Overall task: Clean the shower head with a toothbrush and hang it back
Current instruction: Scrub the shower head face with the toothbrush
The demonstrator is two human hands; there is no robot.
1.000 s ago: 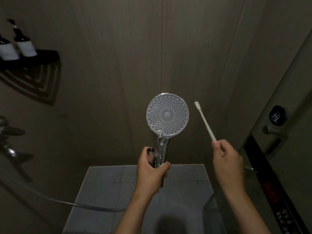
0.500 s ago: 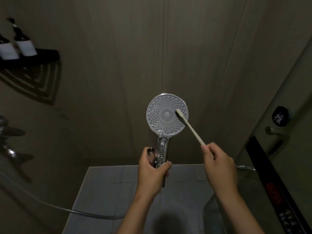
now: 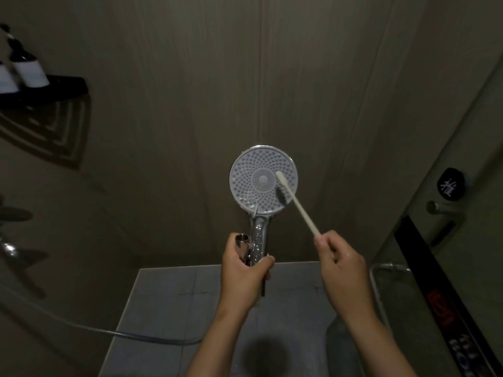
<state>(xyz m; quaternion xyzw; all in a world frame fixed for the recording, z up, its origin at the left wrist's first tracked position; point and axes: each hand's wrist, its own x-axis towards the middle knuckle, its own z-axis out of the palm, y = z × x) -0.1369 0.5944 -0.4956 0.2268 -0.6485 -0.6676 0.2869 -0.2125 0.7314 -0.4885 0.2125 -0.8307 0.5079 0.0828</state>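
Cream toothbrush, pinched by the right hand, has been brought onto the shower head, whose handle is wrapped by the left hand; scrubbing is judged begun.

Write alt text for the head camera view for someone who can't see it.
In a dim shower, a person's left hand grips a chrome shower head by its handle while the right hand holds a white toothbrush with its tip at the spray face. A hose trails left; two bottles stand on a dark wall shelf.
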